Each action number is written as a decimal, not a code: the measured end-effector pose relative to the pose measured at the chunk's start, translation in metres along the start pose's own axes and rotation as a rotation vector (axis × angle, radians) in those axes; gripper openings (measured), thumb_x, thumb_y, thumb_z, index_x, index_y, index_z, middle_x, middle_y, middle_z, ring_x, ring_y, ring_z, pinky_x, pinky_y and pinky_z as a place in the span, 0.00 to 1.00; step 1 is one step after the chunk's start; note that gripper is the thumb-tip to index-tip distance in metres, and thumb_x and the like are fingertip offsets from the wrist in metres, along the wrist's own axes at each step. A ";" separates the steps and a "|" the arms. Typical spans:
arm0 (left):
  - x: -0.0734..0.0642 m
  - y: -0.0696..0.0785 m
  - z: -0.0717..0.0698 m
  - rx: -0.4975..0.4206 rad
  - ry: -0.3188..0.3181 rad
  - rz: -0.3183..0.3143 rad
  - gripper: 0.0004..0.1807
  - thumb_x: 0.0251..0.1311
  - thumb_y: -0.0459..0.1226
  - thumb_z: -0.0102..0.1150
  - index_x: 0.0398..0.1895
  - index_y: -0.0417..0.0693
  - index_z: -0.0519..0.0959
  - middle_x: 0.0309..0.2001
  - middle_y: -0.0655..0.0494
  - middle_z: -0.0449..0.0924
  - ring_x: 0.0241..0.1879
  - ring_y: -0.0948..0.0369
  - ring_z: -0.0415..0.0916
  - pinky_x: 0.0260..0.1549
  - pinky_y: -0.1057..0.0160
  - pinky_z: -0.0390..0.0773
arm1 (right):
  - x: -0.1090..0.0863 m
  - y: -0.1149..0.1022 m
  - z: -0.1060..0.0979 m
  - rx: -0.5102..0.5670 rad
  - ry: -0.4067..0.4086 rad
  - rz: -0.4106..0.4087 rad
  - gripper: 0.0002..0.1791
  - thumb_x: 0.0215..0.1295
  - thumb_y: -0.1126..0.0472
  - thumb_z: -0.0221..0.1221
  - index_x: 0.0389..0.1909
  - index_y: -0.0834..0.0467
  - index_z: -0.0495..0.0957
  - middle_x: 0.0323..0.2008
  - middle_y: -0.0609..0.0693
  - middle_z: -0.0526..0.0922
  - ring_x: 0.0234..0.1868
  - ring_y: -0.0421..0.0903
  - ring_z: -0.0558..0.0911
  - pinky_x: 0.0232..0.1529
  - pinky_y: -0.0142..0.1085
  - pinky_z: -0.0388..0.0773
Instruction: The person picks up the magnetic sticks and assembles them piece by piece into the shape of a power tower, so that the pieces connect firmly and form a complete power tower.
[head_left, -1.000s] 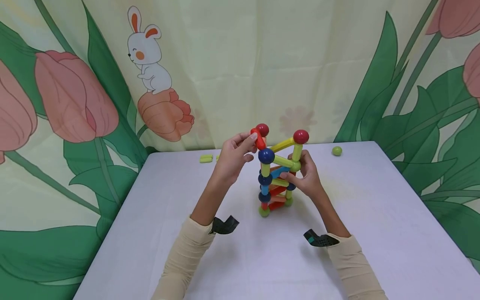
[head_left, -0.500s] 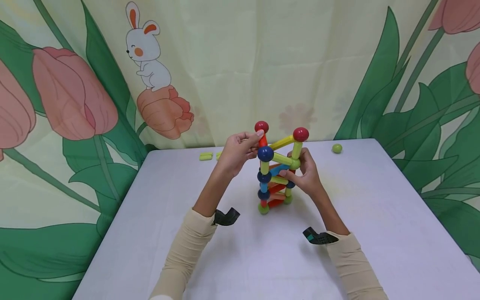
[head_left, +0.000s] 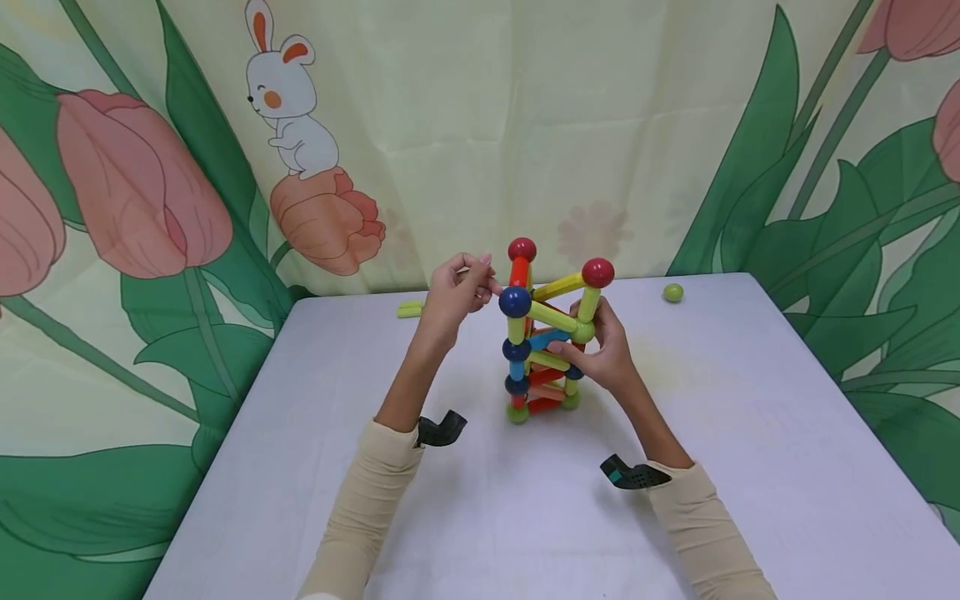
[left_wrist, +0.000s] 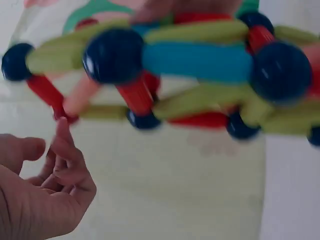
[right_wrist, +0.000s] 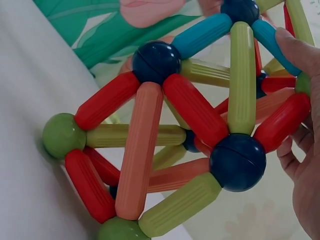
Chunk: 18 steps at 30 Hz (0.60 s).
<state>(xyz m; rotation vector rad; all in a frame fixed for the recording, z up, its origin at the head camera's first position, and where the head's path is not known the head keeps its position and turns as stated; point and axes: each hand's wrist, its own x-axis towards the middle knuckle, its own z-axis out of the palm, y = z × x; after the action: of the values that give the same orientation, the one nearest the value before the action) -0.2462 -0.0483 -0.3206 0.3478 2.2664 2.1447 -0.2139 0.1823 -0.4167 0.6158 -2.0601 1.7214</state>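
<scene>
A tall tower [head_left: 517,350] of magnetic rods and balls stands on the table. My right hand [head_left: 606,354] grips its right side near an upper green ball [head_left: 582,332], with the thumb across the front. In the right wrist view, that thumb lies by a blue rod [right_wrist: 281,49]. Just left of the top, my left hand [head_left: 450,302] holds nothing, its fingers loosely bent. A red rod [head_left: 520,271] joins the upper dark blue ball [head_left: 515,302] to a red ball [head_left: 522,249]. The left wrist view has a fingertip right below a red ball [left_wrist: 67,116].
Light green rods [head_left: 409,309] lie at the back left of the white table [head_left: 315,375]. A loose green ball [head_left: 672,292] sits at the back right. Behind the table hangs a curtain [head_left: 450,125] printed with tulips and a rabbit.
My left hand has set the red rod between the blue and red balls, let go and drawn back left. The tower has shifted slightly left, still in my right hand's grip.
</scene>
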 end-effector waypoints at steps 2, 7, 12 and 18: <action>0.004 -0.014 -0.013 0.148 0.032 0.029 0.13 0.69 0.45 0.55 0.40 0.43 0.76 0.31 0.49 0.83 0.32 0.57 0.76 0.33 0.68 0.75 | 0.000 -0.001 0.002 -0.003 0.009 -0.020 0.31 0.48 0.81 0.64 0.54 0.74 0.61 0.41 0.40 0.70 0.46 0.35 0.73 0.56 0.22 0.72; 0.019 -0.067 -0.048 0.663 0.058 -0.047 0.15 0.67 0.43 0.57 0.48 0.40 0.78 0.46 0.41 0.82 0.48 0.49 0.78 0.46 0.54 0.78 | 0.000 -0.003 0.006 0.013 0.037 -0.088 0.30 0.46 0.81 0.65 0.51 0.73 0.63 0.41 0.42 0.70 0.44 0.37 0.73 0.52 0.24 0.73; 0.029 -0.121 -0.069 0.988 -0.023 -0.266 0.30 0.65 0.49 0.59 0.62 0.38 0.71 0.62 0.33 0.67 0.62 0.39 0.66 0.53 0.43 0.75 | 0.001 0.001 0.010 -0.001 0.036 -0.159 0.32 0.46 0.78 0.66 0.52 0.72 0.63 0.43 0.43 0.72 0.46 0.37 0.75 0.54 0.24 0.73; 0.032 -0.155 -0.068 1.128 -0.073 -0.325 0.23 0.63 0.47 0.62 0.53 0.40 0.74 0.57 0.36 0.66 0.59 0.41 0.66 0.48 0.46 0.76 | 0.002 0.002 0.010 0.005 0.117 -0.278 0.25 0.59 0.68 0.59 0.54 0.76 0.65 0.43 0.48 0.74 0.45 0.36 0.74 0.55 0.25 0.71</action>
<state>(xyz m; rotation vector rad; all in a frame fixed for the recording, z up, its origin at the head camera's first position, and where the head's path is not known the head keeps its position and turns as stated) -0.3119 -0.1163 -0.4643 0.0168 2.9489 0.5424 -0.2163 0.1729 -0.4189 0.7462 -1.7958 1.5640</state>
